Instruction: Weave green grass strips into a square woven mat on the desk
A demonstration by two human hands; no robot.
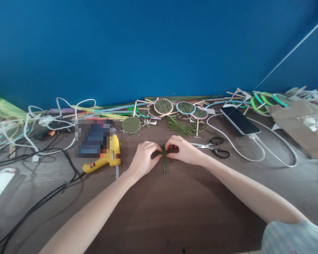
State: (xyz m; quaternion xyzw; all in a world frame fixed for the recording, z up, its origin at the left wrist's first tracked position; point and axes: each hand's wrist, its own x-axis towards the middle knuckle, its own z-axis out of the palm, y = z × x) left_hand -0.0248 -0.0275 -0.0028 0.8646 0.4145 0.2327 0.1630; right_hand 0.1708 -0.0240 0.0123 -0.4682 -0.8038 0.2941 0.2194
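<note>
Both hands meet over the middle of the dark table, their fingers pinching a small cross of green woven strips (pixel 164 164). My left hand (pixel 147 155) is closed on the cross's left side, and my right hand (pixel 180 149) grips its right side. One arm of the strips points down toward me; part of the weave is hidden under my fingers. Just beyond my hands lies a pile of loose green strips (pixel 182 127). Scissors (pixel 210 145) with black handles rest beside my right wrist, blades pointing at it.
A yellow glue gun (pixel 108 157) lies left of my left hand, its black cable (pixel 53 192) running toward me. Small round woven fans (pixel 163 106) line the back by the blue wall. A phone (pixel 240 120) on a white cord and a cardboard piece (pixel 299 127) lie right.
</note>
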